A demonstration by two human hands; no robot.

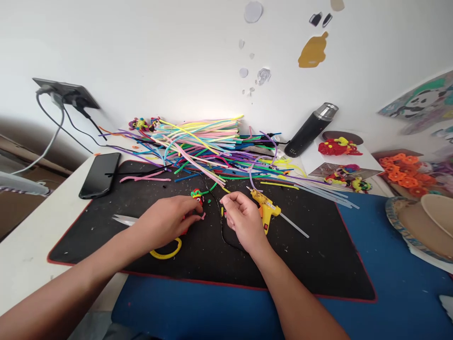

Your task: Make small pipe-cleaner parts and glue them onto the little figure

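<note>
My left hand [177, 213] is closed around a small red and green pipe cleaner figure [197, 194] with a round eye, most of it hidden by the fingers. My right hand [242, 215] is pinched, fingertips together, just right of the figure; whatever it holds is too small to name. Beside that hand a yellow glue gun [269, 212] lies on the black mat [311, 264], a glue stick poking from its rear. Under my left wrist rest scissors with yellow handles [166, 255]. Tiny coloured scraps lie between the hands.
A heap of pipe cleaners [201, 137] spreads along the wall. At the left lies a phone [101, 174]; a black flask [311, 130] leans at the back right. Finished-looking figures sit on a white box [306, 158]. A thin black cable [222, 231] crosses the mat.
</note>
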